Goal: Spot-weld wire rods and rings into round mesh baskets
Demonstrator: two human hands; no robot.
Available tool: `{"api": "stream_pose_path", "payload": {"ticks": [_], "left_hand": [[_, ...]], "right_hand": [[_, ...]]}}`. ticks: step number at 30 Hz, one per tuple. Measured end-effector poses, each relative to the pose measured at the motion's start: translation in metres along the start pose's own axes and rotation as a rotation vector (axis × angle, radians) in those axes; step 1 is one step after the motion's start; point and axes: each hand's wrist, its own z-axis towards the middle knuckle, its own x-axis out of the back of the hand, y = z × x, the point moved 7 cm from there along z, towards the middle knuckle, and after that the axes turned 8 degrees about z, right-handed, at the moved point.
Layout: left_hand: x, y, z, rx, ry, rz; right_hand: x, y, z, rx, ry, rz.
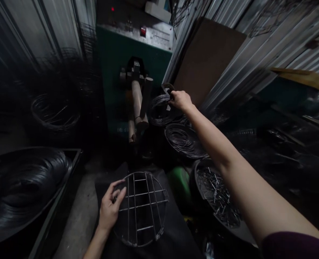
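- Holding the round silver-grey wire grid (pixel 135 207) by its left rim: left hand (pixel 109 208), thumb on the near face, fingers curled at the wire.
- Grid rests on the dark sheet-like cloth (pixel 175 223), close to its far and right edges; more margin on the left.
- Right hand (pixel 181 99) stretched out, fingers bent at the right edge of the bundled grey metal wire rings (pixel 161 99). Can't tell if it's pinching one; contact is hidden.
- Risk: rings are packed close, so pulling one could drag neighbours along.
- Risk: grid has a hand on one side only. If the left grip slackens or the cloth shifts, it could slide past the right edge, toward the blurred bright-green rounded object (pixel 179 183).
- Risk: right forearm (pixel 213 144) reaches over the round dark basin (pixel 246 233) of loose thin metal rods (pixel 219 198); dropping the arm could catch rod ends.
- Edges: beige cylindrical arms (pixel 137 97) jut from the green metal cabinet (pixel 116 108), just left of the rings. A leftward swing could knock them.
- Room: pale floor strip (pixel 78 216) between cloth's left edge and the dark metal frame (pixel 75 156). Right side is tighter, basins near the cloth.
- Dim light; low contrast makes misjudging wire edges likely.
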Motion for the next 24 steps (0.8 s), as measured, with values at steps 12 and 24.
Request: {"api": "stream_pose_path", "payload": {"ticks": [12,24], "left_hand": [[0.003,0.01,0.024,-0.115,-0.032,0.097],[0.021,0.082,0.001,-0.295,0.158,0.092]], "right_hand": [[0.008,-0.011,-0.038,0.18,-0.139,-0.204],[0.023,-0.002,-0.136,0.193,-0.19,-0.114]]}}
